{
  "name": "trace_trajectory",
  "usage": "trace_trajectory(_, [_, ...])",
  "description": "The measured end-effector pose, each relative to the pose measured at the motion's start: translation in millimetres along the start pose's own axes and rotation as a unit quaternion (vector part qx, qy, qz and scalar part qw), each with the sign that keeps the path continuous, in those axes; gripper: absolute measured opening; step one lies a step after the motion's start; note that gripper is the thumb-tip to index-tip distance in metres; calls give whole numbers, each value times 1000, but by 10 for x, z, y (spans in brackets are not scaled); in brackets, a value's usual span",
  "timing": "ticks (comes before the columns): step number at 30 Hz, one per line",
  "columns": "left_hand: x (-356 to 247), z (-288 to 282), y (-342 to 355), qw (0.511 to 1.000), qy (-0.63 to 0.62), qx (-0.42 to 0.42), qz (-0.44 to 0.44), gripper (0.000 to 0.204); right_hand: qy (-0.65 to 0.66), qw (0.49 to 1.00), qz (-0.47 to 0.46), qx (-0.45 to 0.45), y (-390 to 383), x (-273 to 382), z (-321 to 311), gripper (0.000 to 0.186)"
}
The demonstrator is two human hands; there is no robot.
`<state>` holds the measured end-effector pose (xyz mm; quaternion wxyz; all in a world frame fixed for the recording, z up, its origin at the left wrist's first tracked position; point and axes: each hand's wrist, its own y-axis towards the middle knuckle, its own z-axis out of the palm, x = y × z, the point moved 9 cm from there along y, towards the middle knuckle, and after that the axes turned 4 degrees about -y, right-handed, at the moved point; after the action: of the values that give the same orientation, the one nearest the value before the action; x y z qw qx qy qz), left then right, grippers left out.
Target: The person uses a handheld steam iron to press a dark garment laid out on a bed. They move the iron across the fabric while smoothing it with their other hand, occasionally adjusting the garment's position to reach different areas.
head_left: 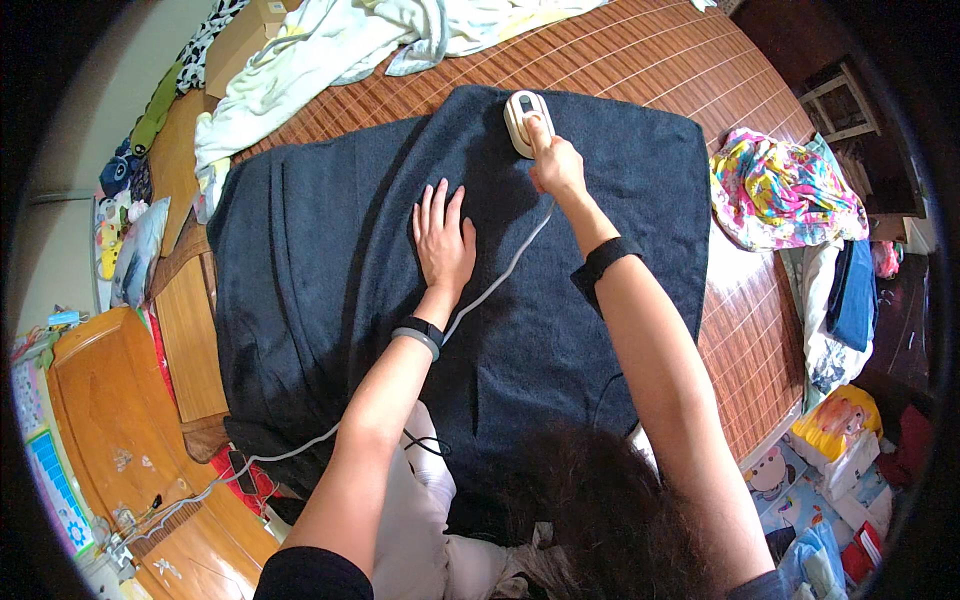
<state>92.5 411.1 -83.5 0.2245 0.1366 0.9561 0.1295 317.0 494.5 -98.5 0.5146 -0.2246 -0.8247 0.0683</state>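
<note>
A dark navy cloth (540,310) lies spread over the mat in front of me, with long creases in its left half. Near its far edge, my right hand (557,165) grips a small white travel iron (523,112) that rests on the fabric. The iron's grey cord (512,262) runs back toward me, passes behind my left wrist and goes off to the lower left. My left hand (443,238) lies flat on the middle of the cloth, fingers stretched out and holding nothing.
Brown slatted mat (752,345) shows around the cloth. A pale blanket (330,75) is heaped at the far left, and a colourful floral cloth (785,190) at the right, above folded jeans (853,295). A wooden cabinet (115,400) stands at the left. Bags (835,430) crowd the lower right.
</note>
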Motion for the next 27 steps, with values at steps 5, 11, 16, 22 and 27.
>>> trace_trajectory(5, [-8, -7, -2, 1000, 4, -10, 6, 48, -1, 1000, 13, 11, 50, -102, 39, 85])
trace_trajectory(11, [2, 18, -3, 1000, 7, -6, 15, 47, -17, 1000, -11, -17, 97, -119, 46, 84])
trace_trajectory(16, [5, 25, -6, 1000, 16, -2, 14, 47, 8, 1000, 14, 9, -7, -143, 22, 80])
trace_trajectory(22, [0, 12, -16, 1000, 12, -11, 13, 47, 24, 999, 22, 10, -117, -142, -17, 80])
trace_trajectory(27, [0, 21, -15, 1000, 19, -8, 18, 47, 4, 1000, 5, 0, -133, -148, -43, 83])
